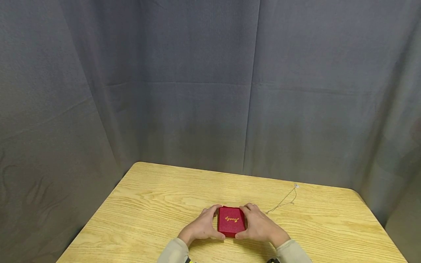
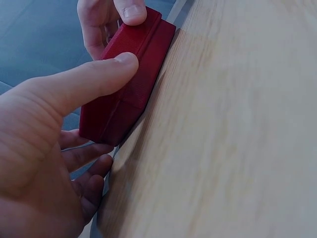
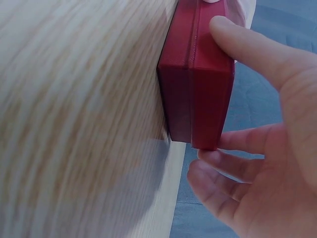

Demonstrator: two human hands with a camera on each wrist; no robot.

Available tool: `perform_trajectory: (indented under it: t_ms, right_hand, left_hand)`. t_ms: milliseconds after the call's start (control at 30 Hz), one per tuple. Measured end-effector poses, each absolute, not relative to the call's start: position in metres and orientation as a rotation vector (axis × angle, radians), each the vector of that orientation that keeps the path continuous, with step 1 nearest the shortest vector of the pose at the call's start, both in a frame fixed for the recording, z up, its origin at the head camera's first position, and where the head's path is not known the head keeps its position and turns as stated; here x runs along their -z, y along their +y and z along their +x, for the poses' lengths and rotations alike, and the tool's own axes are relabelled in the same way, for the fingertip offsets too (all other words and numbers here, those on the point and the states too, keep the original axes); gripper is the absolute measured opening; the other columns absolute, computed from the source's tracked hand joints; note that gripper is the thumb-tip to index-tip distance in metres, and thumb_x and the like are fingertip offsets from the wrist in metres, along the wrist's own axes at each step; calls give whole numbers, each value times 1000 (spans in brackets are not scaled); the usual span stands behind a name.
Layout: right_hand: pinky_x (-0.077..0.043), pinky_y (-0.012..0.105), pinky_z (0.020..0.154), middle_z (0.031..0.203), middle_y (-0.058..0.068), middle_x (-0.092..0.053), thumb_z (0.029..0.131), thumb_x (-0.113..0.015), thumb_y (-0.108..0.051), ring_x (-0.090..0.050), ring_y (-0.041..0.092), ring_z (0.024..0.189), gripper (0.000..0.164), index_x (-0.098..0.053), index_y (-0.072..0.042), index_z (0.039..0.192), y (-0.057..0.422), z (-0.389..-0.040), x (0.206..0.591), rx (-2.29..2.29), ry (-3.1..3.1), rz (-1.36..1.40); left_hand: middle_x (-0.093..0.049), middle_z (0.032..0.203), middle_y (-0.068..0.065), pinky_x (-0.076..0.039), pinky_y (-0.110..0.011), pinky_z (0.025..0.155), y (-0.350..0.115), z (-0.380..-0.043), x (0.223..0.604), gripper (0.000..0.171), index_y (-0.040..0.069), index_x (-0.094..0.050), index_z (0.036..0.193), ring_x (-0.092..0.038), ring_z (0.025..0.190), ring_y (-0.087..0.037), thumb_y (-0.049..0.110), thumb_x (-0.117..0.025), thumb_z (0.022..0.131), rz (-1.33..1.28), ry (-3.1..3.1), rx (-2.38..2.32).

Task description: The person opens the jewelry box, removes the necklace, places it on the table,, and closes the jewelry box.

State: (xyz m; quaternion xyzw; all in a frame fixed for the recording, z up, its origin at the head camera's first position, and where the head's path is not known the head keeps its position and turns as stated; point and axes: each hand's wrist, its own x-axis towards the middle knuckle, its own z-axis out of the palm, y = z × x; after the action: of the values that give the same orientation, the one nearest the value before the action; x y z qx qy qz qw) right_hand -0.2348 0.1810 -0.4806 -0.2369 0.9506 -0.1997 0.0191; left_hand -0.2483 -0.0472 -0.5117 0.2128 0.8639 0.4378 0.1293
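Note:
A small red jewelry box [image 1: 231, 220] with gold lettering on its lid sits on the wooden table between both hands. My left hand [image 1: 203, 225] grips its left side, thumb on the near face and fingers toward the far side. From the right, my right hand [image 1: 260, 224] holds it the same way. In the left wrist view the left thumb lies across the box [image 2: 143, 74] near the lid seam. The right wrist view shows the lid of the box [image 3: 210, 99] seated on its base, with the right thumb pressed on the lid's near face.
A thin chain necklace [image 1: 281, 204] with a small pale pendant [image 1: 296, 186] lies on the table [image 1: 158, 197], beyond and right of the right hand. Grey curtains [image 1: 197, 91] hang behind the table and along its left side.

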Motion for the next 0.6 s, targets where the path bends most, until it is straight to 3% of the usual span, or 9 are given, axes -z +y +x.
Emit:
perform_trajectory:
  t_ms: [600]
  right_hand:
    - [-49, 36, 77, 103, -1, -50, 65, -79, -56, -47, 16, 94, 85, -55, -1, 124, 181, -236, 483, 617, 2943, -753]
  left_hand:
    - [-47, 129, -1, -36, -45, 99, -46, -250, 511, 94, 12, -38, 141, -38, 119, -21, 29, -89, 63, 623, 2527, -1237]
